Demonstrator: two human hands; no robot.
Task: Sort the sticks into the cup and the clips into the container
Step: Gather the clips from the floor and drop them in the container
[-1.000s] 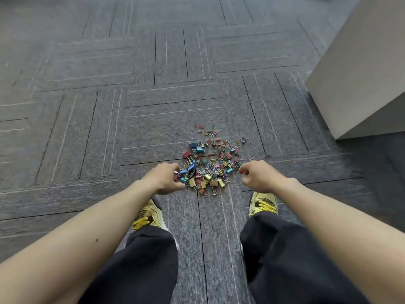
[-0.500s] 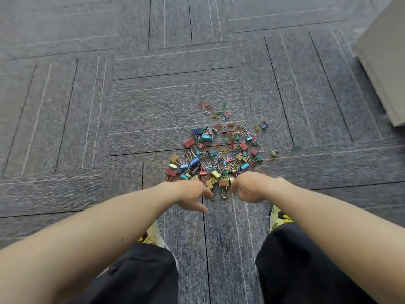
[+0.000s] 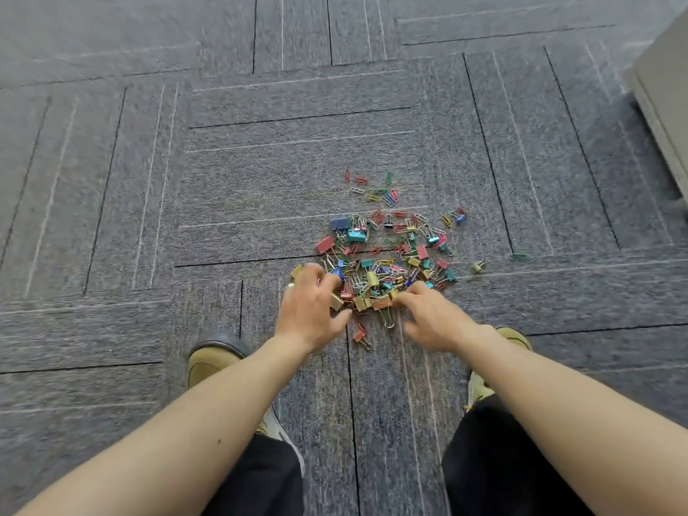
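Clips (image 3: 387, 255) in loose heap on carpet (image 3: 260, 180), just ahead of shoes (image 3: 208, 363); binder clips dense at near edge, paper clips thinner toward far side. Left hand (image 3: 311, 314) on near-left edge of heap, fingers curled down over clips, thumb out to side; actual grasp not discernible. Right hand (image 3: 433, 320), blurred, at near-right edge, fingers spread and relaxed, tips touching clips, nothing held. Red clip (image 3: 360, 335) apart, between hands. Pale box (image 3: 666, 102) at far right.
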